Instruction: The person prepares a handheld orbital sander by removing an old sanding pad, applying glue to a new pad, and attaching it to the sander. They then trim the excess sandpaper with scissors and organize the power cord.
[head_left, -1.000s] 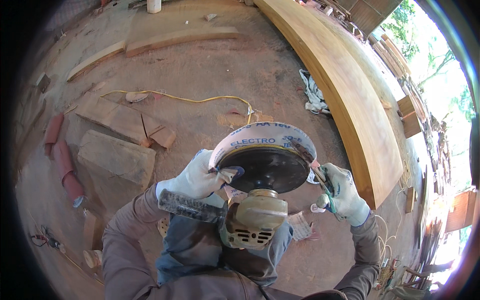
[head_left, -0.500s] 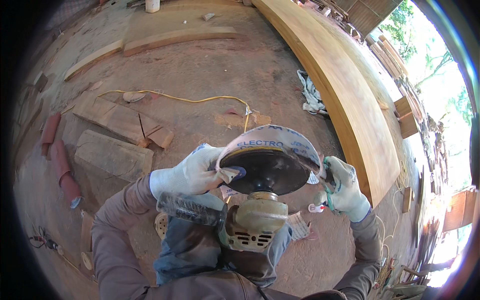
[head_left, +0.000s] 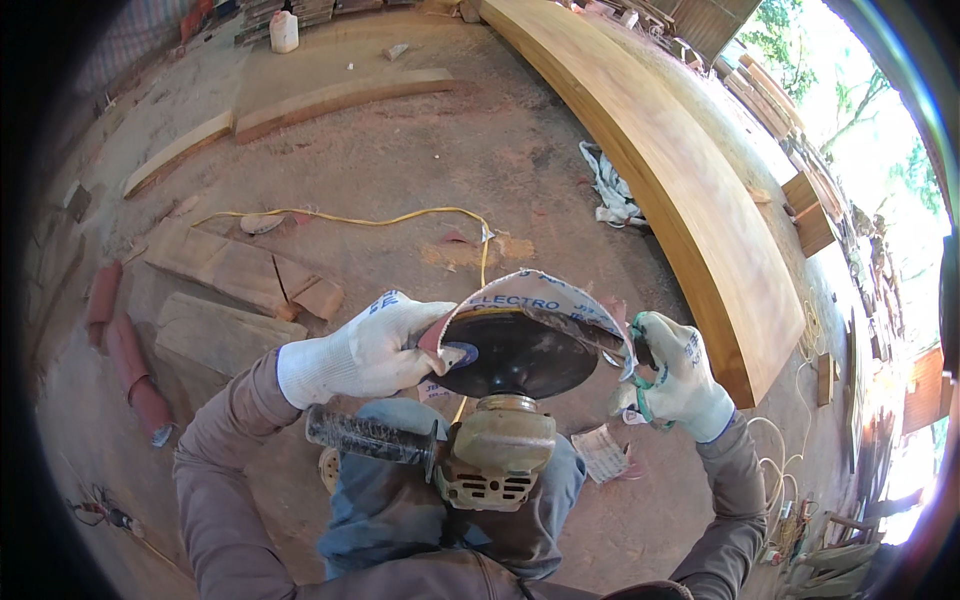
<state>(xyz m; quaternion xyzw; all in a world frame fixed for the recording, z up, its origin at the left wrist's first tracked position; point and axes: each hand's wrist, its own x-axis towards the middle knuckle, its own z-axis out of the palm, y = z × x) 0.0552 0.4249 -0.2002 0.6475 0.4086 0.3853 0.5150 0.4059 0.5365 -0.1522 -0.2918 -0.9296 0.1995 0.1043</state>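
An angle grinder [head_left: 505,440] rests between my knees, its round black backing pad [head_left: 520,365] facing up and its side handle [head_left: 365,433] pointing left. Pale-backed sandpaper [head_left: 560,297] with blue print stands curled along the pad's far edge. My left hand [head_left: 375,345], in a white knit glove, is closed on the sandpaper's left end against the pad rim. Gloved likewise, my right hand [head_left: 685,375] grips green-handled scissors [head_left: 572,326]. Their dark blade lies along the inside of the sandpaper at the right; the exact cutting line is hard to make out.
A long thick wooden slab [head_left: 690,190] runs along the right, with a white rag [head_left: 612,190] beside it. A yellow cord [head_left: 390,220] crosses the floor ahead. Boards [head_left: 225,265] and red sandpaper rolls [head_left: 135,370] lie left. A printed paper scrap [head_left: 602,455] lies near my right knee.
The scissors' blade now shows across the inner face of the sandpaper. My left hand, the pad and the grinder have shifted slightly left, and the sandpaper's right part stands further from the pad.
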